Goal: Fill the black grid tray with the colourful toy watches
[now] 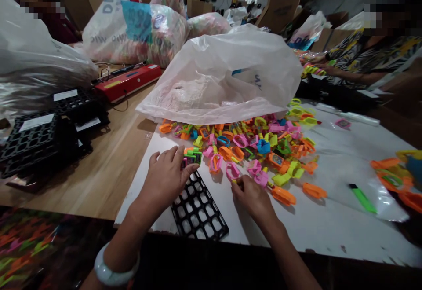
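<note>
My left hand (166, 173) lies over the far end of a black grid tray (204, 213), its fingers spread and slightly bent. Green, pink and orange toy watches (193, 156) sit at that end, beside my left thumb and partly hidden by the fingers. My right hand (252, 195) is closed in a pinch on a pink toy watch (232, 171), right of the tray. A heap of bright toy watches (237, 140) spreads on the white board beyond both hands. Single orange watches (314, 190) lie to the right of my right hand.
A large translucent bag (224, 74) stands behind the heap. Stacked black trays (29, 136) and a red heat sealer (128, 83) occupy the left. A green cutter (362, 198) lies on clear plastic at right. People sit at both far sides.
</note>
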Tool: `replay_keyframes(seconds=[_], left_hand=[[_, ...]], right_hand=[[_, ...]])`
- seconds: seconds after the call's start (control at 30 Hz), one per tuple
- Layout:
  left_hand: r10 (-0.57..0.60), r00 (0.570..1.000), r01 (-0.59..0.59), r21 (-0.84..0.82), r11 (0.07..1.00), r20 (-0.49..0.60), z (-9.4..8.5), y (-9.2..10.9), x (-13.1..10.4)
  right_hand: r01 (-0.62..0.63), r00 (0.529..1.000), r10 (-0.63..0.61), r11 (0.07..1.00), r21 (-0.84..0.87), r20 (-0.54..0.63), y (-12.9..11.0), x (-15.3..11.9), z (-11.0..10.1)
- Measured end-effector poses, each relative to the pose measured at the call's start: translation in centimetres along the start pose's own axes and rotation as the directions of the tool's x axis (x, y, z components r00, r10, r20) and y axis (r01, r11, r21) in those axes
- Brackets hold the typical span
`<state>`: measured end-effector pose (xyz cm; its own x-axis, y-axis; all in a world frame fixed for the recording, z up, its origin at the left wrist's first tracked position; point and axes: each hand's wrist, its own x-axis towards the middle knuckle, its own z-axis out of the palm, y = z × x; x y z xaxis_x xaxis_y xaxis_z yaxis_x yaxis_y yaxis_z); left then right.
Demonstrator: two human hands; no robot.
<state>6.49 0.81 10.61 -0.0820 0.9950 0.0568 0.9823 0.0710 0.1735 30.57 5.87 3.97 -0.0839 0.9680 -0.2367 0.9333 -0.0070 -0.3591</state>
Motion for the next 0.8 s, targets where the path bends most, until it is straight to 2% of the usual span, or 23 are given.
replay_keyframes(seconds=[0.1,0.17,0.23,0.3,0.4,0.47,0.57,0.6,0.67,0.73,0.8], left_hand=[[-0.001,1.000,0.001,-0.010,1.000,-0.010,0.2,0.0,0.0],[0.004,1.000,-0.005,-0.016,1.000,-0.013,0.2,0.1,-0.1],[0.007,1.000,-0.007,-0.018,1.000,-0.013,0.3,0.1,-0.2],[0.008,1.000,-0.008,-0.019,1.000,-0.014,0.3,0.1,-0.2],[0.026,1.000,-0.027,-0.035,0.999,-0.012,0.3,-0.1,-0.2],[0.043,0.999,-0.043,-0.046,0.998,-0.008,0.4,-0.4,-0.3],[0.055,0.998,-0.055,-0.056,0.997,-0.009,0.6,-0.6,-0.4],[0.056,0.998,-0.056,-0.057,0.997,-0.013,0.6,-0.6,-0.4],[0.058,0.998,-0.060,-0.052,0.997,-0.025,0.8,-0.6,-0.3],[0.058,0.997,-0.059,-0.036,0.998,-0.041,0.8,-0.4,-0.2],[0.057,0.997,-0.058,-0.018,0.998,-0.048,0.9,-0.2,-0.2]], right_hand=[[0.021,0.997,0.003,0.952,0.304,-0.080,0.7,0.0,0.6],[0.080,0.996,-0.042,0.795,0.602,-0.076,0.2,-0.3,1.2],[0.076,0.988,-0.152,0.575,0.814,0.015,-1.5,-0.8,2.1],[0.010,0.951,-0.283,0.425,0.905,0.122,-3.9,-1.2,3.4],[-0.032,0.906,-0.390,0.321,0.947,0.162,-7.3,-1.4,5.5],[0.020,0.914,-0.386,0.346,0.938,0.123,-8.4,-1.3,6.6],[0.225,0.935,-0.353,0.496,0.838,-0.042,-8.4,-1.2,7.4],[0.320,0.920,-0.372,0.537,0.781,-0.121,-8.3,-1.3,7.6],[0.483,0.863,-0.441,0.583,0.653,-0.245,-8.2,-1.3,8.1],[0.574,0.813,-0.510,0.621,0.534,-0.280,-8.5,-1.3,8.5],[0.590,0.804,-0.538,0.668,0.454,-0.253,-8.9,-1.3,8.9]])
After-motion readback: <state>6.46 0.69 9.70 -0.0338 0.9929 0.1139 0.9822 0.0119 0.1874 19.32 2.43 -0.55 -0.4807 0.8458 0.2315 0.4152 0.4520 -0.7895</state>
